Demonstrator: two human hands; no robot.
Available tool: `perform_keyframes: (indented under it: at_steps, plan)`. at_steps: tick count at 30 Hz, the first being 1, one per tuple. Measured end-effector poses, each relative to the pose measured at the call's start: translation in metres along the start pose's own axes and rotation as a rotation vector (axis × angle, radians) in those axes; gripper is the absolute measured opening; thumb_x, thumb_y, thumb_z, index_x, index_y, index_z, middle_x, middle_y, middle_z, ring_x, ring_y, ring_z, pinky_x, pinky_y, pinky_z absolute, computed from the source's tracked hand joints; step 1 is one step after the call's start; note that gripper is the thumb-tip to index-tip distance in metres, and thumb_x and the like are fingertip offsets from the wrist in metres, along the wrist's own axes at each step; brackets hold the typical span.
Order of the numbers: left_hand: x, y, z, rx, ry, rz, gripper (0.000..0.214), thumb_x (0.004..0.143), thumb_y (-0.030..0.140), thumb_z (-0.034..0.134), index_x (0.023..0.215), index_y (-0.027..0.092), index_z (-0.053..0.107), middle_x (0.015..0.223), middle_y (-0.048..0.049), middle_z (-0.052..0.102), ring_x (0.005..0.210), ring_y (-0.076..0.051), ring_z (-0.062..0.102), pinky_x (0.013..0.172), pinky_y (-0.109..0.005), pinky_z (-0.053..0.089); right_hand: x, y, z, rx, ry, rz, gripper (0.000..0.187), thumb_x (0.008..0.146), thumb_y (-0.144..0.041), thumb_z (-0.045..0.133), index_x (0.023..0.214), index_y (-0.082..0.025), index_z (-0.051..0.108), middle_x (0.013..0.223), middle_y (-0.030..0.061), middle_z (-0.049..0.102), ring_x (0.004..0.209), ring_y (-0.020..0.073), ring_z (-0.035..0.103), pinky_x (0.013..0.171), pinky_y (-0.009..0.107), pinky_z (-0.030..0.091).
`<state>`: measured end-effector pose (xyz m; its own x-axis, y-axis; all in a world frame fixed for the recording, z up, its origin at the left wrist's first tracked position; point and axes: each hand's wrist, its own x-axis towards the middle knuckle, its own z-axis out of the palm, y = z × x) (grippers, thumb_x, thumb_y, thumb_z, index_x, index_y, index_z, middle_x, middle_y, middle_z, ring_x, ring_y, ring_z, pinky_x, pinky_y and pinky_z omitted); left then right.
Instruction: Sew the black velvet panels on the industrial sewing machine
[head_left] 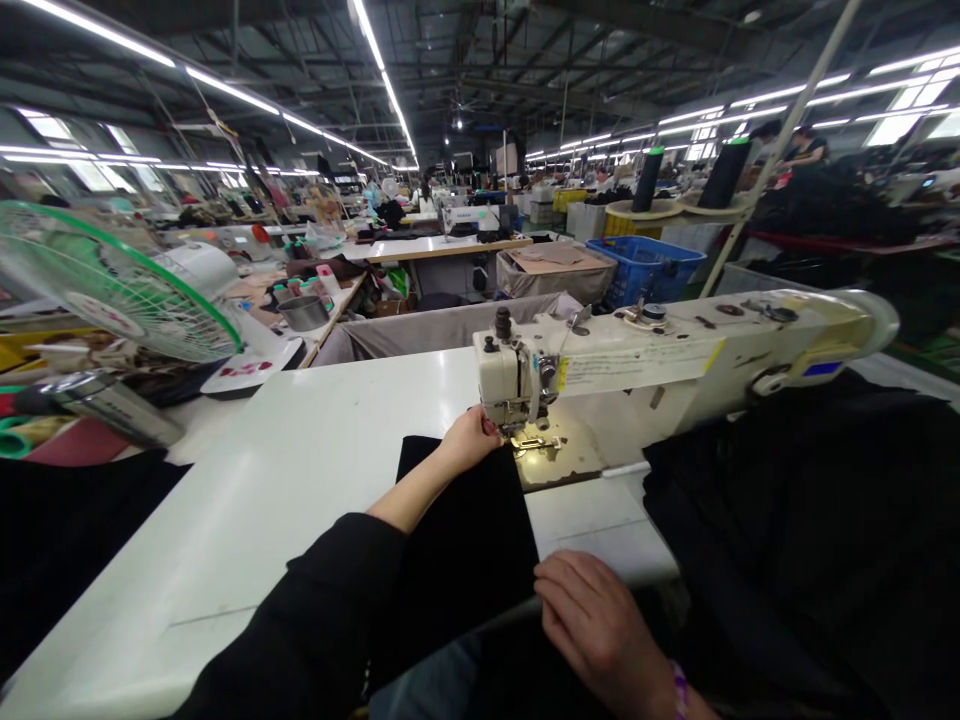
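A black fabric panel (469, 540) lies on the white sewing table and hangs over its front edge. My left hand (471, 438) is at the panel's far end, close beside the needle area of the sewing machine (517, 380). Its fingers are pinched together, and what is between them is hidden. My right hand (596, 620) is lower, at the panel's right edge near the table front, fingers curled round the fabric with the thumb out of sight. The lit metal needle plate (555, 462) shows just right of the panel.
More black cloth (810, 540) is heaped right of the machine, and dark cloth (67, 540) lies at the left. A green-rimmed fan (112, 285), a steel flask (112, 405) and a metal bowl (304, 312) stand on the left. Behind is a blue basket (645, 268).
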<state>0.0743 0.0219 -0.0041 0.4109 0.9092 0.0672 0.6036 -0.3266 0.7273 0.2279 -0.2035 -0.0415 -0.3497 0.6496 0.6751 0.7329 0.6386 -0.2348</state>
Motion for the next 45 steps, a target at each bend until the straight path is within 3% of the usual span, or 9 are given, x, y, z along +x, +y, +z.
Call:
perform_keyframes:
  at_steps: [7,10,12,14,16,18,21,30,45]
  plan:
    - [-0.001,0.001,0.001,0.083,0.046,-0.005,0.015,0.070,0.008,0.062,0.073,0.018,0.051,0.060,0.0045,0.054,0.056,-0.013,0.052,0.055,-0.024,0.040,0.000,-0.001,0.004,0.041,0.015,0.037,0.025,0.090,-0.004,0.043,0.100,-0.016,0.062,0.092,0.0073,0.069,0.088,0.0210,0.064,0.082,0.038,0.056]
    - [-0.012,0.009,0.000,0.151,0.135,-0.002,0.018,0.073,0.009,0.064,0.086,0.016,0.055,0.079,-0.0031,0.062,0.078,-0.020,0.060,0.073,-0.033,0.049,0.000,-0.001,0.002,0.055,-0.031,0.034,0.025,0.090,-0.004,0.043,0.100,-0.017,0.062,0.094,0.0079,0.068,0.091,0.0211,0.063,0.085,0.038,0.056]
    - [-0.036,0.018,0.000,0.219,0.212,0.027,0.028,0.074,0.014,0.069,0.098,0.015,0.056,0.102,-0.0106,0.062,0.102,-0.027,0.057,0.091,-0.044,0.046,0.000,-0.001,0.000,0.072,-0.058,0.036,0.026,0.089,-0.003,0.043,0.101,-0.016,0.062,0.096,0.0084,0.068,0.093,0.0216,0.063,0.087,0.039,0.056]
    - [-0.073,0.027,0.003,0.299,0.190,0.138,0.028,0.079,0.021,0.070,0.103,0.015,0.058,0.112,-0.0124,0.060,0.110,-0.029,0.054,0.096,-0.048,0.045,0.000,-0.001,-0.002,0.083,-0.076,0.038,0.027,0.088,-0.003,0.043,0.103,-0.016,0.062,0.098,0.0093,0.067,0.096,0.0226,0.062,0.088,0.040,0.056]
    - [-0.115,0.033,0.008,0.335,-0.004,0.339,0.008,0.089,0.022,0.059,0.096,0.018,0.061,0.102,-0.0079,0.063,0.097,-0.023,0.058,0.088,-0.039,0.051,0.001,-0.001,-0.004,0.089,-0.080,0.035,0.029,0.086,-0.002,0.043,0.104,-0.015,0.062,0.098,0.0101,0.067,0.097,0.0234,0.062,0.087,0.040,0.056]
    - [-0.151,0.031,0.015,0.357,-0.160,0.518,0.015,0.092,0.015,0.051,0.099,0.019,0.064,0.103,-0.0072,0.065,0.096,-0.021,0.060,0.087,-0.034,0.053,0.003,-0.001,-0.004,0.099,-0.082,0.027,0.029,0.086,-0.002,0.042,0.104,-0.014,0.062,0.097,0.0105,0.067,0.096,0.0236,0.062,0.087,0.040,0.056]
    - [-0.176,0.018,0.021,0.478,-0.188,0.695,0.033,0.090,0.012,0.050,0.122,0.013,0.059,0.124,-0.0116,0.064,0.115,-0.025,0.057,0.100,-0.038,0.051,0.007,0.001,-0.002,0.116,-0.083,0.025,0.029,0.085,-0.002,0.042,0.102,-0.015,0.062,0.096,0.0105,0.066,0.096,0.0236,0.061,0.087,0.041,0.056]
    - [-0.140,0.001,0.008,0.717,-0.187,0.824,0.037,0.091,0.017,0.053,0.127,0.007,0.056,0.131,-0.0159,0.061,0.117,-0.029,0.057,0.101,-0.042,0.052,0.030,0.018,0.012,0.101,-0.115,0.097,0.025,0.085,-0.004,0.045,0.096,-0.017,0.064,0.089,0.0082,0.063,0.090,0.0228,0.056,0.081,0.040,0.052]
    - [-0.079,-0.008,-0.006,0.724,-0.165,0.818,0.028,0.097,0.018,0.044,0.117,0.010,0.061,0.117,-0.0130,0.065,0.109,-0.026,0.058,0.092,-0.039,0.055,0.072,0.056,0.035,-0.134,-0.186,0.201,0.013,0.084,-0.010,0.059,0.086,-0.019,0.069,0.085,0.0046,0.060,0.088,0.0215,0.052,0.081,0.036,0.043]
